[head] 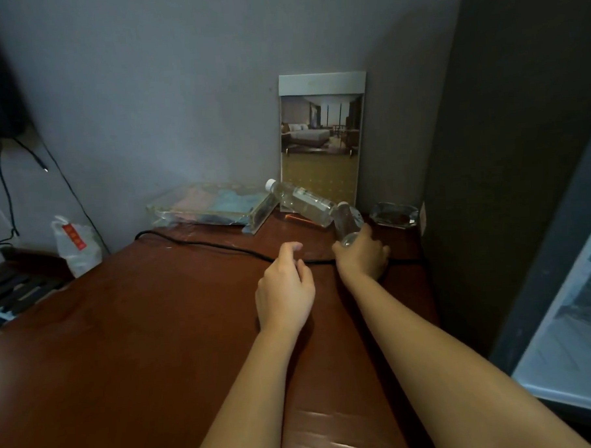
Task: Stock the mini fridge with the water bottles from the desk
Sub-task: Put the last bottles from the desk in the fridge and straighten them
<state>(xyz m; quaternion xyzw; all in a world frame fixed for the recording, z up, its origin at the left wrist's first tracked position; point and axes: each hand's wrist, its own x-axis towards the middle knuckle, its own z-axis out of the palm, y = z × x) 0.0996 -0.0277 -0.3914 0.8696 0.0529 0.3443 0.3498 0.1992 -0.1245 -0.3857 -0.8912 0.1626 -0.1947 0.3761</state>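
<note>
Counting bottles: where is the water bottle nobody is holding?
In the head view, the loose bottle sits tilted far right on the desk, before the framed photo, between the clear tray and the held bottle.

Two clear water bottles are at the far right of the desk (pixel 156 331). The white-capped bottle (pixel 300 200) lies tilted, its cap pointing far-left. The second bottle (pixel 346 221), at its base, is also tilted and gripped by the right hand (pixel 361 258).

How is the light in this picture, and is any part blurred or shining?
Head view: dim and soft overall; the water bottle in the right hand is smeared by blur; pale glare streaks lie on the near edge of the desk.
</note>
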